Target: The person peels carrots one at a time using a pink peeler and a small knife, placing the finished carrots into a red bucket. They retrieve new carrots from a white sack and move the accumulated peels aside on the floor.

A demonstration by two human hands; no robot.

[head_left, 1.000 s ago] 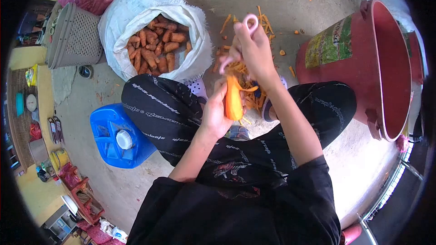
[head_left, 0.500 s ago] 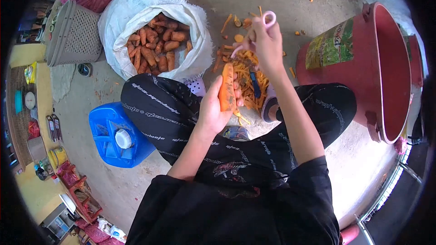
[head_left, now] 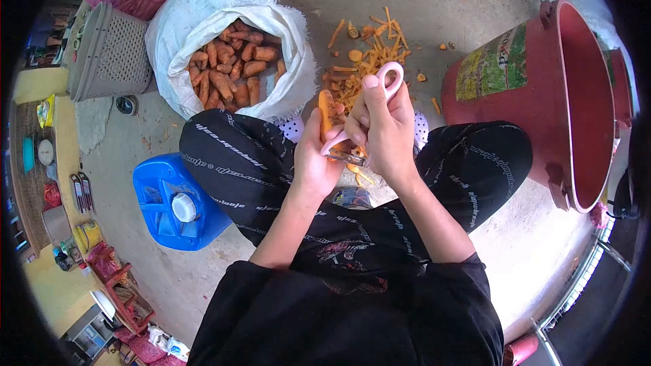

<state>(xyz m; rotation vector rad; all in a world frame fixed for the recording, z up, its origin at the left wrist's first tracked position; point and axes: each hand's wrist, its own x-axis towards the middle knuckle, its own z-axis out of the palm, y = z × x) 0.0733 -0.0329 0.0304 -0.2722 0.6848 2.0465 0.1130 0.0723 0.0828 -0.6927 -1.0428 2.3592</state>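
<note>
One carrot (head_left: 326, 108) sits in the left hand (head_left: 315, 160), fingers curled round it and the far end poking out past them. Right hand (head_left: 386, 132) is gripping a pink peeler (head_left: 335, 141), blade end down near the left palm. White sack (head_left: 196, 10) beyond the knee gapes open, loaded with unpeeled carrots (head_left: 227, 68). Can't tell what's inside the capped blue jug (head_left: 159, 196) or deep in the red tub (head_left: 586, 115).

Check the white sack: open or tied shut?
Open. The white sack's mouth gapes wide, untied, and carrots show inside. How deep they go, I cannot tell.
</note>
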